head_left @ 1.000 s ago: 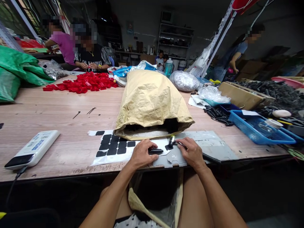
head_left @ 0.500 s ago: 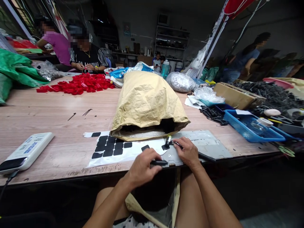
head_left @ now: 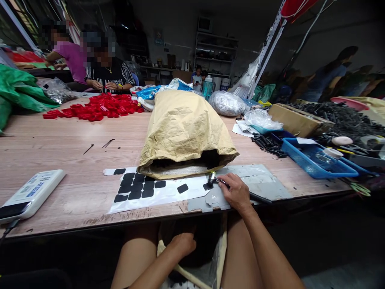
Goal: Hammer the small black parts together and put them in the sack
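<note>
Gray board point(head_left: 261, 176) at the table's point(head_left: 72, 160) front edge, only the right hand point(head_left: 237, 192) working there now; clock is read from that hand. Just changed: left hand point(head_left: 184, 244) was at the board's front edge with a black tube, now it's down between 7 and 8 o'clock, reaching into the open bag point(head_left: 223, 241) between the legs. Its fingers are lost in the dark, can't tell if they're apart, together or clamped on anything; tube isn't visible. My read: tube went down to that bag with the hand, so the board side rests on the right hand alone. Right hand is clamped round the hammer point(head_left: 212, 176) handle, head at 10 o'clock, right by a black square point(head_left: 207, 187); can't confirm contact. Second square point(head_left: 182, 188) lies alone at 9 on the white sheet point(head_left: 168, 196), fully in sight now. Square grid point(head_left: 135, 187) is further out at 9. Paper bag point(head_left: 186, 132) at 11, mouth facing the person. Blue basket point(head_left: 319, 170) at 2, well apart.
</note>
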A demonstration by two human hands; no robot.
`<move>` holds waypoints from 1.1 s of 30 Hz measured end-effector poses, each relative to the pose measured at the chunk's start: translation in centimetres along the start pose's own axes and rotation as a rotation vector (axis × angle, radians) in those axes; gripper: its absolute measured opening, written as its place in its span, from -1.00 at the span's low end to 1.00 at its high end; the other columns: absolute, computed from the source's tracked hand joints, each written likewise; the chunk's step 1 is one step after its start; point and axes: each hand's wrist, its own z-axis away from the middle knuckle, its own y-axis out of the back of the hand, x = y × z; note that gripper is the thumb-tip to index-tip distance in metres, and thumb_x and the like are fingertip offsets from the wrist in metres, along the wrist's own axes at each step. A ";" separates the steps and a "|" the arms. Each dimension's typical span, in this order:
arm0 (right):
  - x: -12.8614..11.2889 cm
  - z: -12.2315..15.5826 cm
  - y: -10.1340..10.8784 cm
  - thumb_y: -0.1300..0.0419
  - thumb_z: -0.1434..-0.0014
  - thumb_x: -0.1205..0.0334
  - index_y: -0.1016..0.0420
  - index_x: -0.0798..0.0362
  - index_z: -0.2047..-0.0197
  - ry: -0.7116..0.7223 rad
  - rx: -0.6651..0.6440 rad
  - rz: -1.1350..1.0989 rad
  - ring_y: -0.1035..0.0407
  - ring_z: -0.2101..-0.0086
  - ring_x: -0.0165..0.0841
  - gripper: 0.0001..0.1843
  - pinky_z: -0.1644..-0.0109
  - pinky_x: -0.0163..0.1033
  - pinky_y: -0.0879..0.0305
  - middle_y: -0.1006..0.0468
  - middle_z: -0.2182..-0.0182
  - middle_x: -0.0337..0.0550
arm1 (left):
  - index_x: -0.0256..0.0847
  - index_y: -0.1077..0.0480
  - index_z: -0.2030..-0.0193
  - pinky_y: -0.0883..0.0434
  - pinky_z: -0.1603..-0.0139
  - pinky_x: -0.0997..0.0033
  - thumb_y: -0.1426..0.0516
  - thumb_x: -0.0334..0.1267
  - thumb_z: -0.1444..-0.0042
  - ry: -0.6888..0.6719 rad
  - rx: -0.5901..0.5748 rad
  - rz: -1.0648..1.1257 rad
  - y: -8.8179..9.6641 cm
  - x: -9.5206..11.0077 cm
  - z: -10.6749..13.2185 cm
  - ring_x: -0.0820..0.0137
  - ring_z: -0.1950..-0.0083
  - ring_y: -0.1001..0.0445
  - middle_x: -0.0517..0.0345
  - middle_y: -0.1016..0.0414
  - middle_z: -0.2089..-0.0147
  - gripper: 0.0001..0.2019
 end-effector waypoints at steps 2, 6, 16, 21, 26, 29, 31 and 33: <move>0.0 0.0 0.0 -0.17 -0.25 0.24 -0.57 -0.12 0.05 0.004 0.001 -0.003 -0.37 0.18 -0.28 -0.76 0.09 -0.21 -0.26 -0.55 0.26 -0.23 | -0.16 -0.40 -0.25 -0.42 -0.16 0.02 -0.11 -0.30 -0.10 -0.026 -0.021 -0.027 0.3 0.4 0.8 -0.04 -0.17 -0.52 -0.20 -0.55 -0.16 -0.48; 0.1 0.0 0.0 -0.17 -0.26 0.23 -0.57 -0.11 0.05 0.010 -0.001 0.003 -0.37 0.18 -0.27 -0.77 0.09 -0.20 -0.26 -0.55 0.27 -0.22 | -0.13 -0.56 -0.04 -0.48 -0.01 0.13 -0.19 -0.16 -0.04 -0.263 -0.069 -0.037 4.0 2.7 3.5 0.02 0.00 -0.59 -0.07 -0.65 0.07 -0.60; 0.1 0.0 -0.1 -0.17 -0.26 0.23 -0.56 -0.13 0.05 0.004 0.006 -0.006 -0.36 0.19 -0.28 -0.77 0.09 -0.20 -0.27 -0.55 0.26 -0.23 | -0.17 -0.54 -0.01 -0.38 0.24 0.39 -0.13 -0.15 -0.20 -0.215 0.647 0.098 18.7 4.8 -1.4 0.28 0.23 -0.54 0.08 -0.61 0.24 -0.70; 0.2 0.0 -0.2 -0.17 -0.26 0.22 -0.56 -0.13 0.05 -0.001 -0.006 -0.007 -0.36 0.18 -0.27 -0.78 0.10 -0.20 -0.26 -0.55 0.26 -0.23 | -0.14 -0.44 -0.10 -0.39 0.11 0.26 -0.10 -0.20 -0.23 -0.071 0.875 -0.027 19.8 4.2 -4.5 0.15 0.05 -0.53 -0.02 -0.56 0.07 -0.67; 0.1 0.0 0.0 -0.16 -0.26 0.22 -0.57 -0.14 0.04 -0.004 -0.003 -0.019 -0.36 0.18 -0.29 -0.76 0.10 -0.21 -0.27 -0.55 0.26 -0.22 | -0.10 -0.43 0.00 -0.41 0.15 0.27 -0.17 -0.04 -0.18 -0.003 0.994 -0.178 19.8 5.1 -5.6 0.12 0.00 -0.51 0.02 -0.51 0.01 -0.69; 0.0 -0.1 0.1 -0.16 -0.26 0.22 -0.57 -0.13 0.04 -0.006 -0.009 -0.022 -0.37 0.18 -0.28 -0.76 0.10 -0.20 -0.27 -0.55 0.27 -0.21 | -0.15 -0.44 0.04 -0.39 0.09 0.24 -0.15 -0.10 -0.20 0.022 0.974 -0.202 20.1 5.5 -6.3 0.10 -0.03 -0.49 -0.04 -0.48 -0.01 -0.74; 0.0 -0.1 0.1 -0.16 -0.26 0.22 -0.56 -0.13 0.04 -0.006 -0.012 -0.024 -0.37 0.18 -0.28 -0.76 0.10 -0.20 -0.28 -0.55 0.26 -0.21 | -0.19 -0.44 0.05 -0.38 0.07 0.22 -0.11 -0.17 -0.22 0.027 0.960 -0.197 20.3 5.6 -6.4 0.09 -0.03 -0.49 -0.08 -0.46 -0.02 -0.77; 0.0 -0.1 0.1 -0.15 -0.26 0.22 -0.56 -0.14 0.04 -0.004 -0.012 -0.026 -0.37 0.18 -0.27 -0.76 0.11 -0.19 -0.28 -0.55 0.26 -0.21 | -0.21 -0.45 0.09 -0.37 0.07 0.22 -0.11 -0.20 -0.21 0.026 0.946 -0.182 20.5 5.6 -6.0 0.09 -0.03 -0.49 -0.09 -0.45 -0.01 -0.79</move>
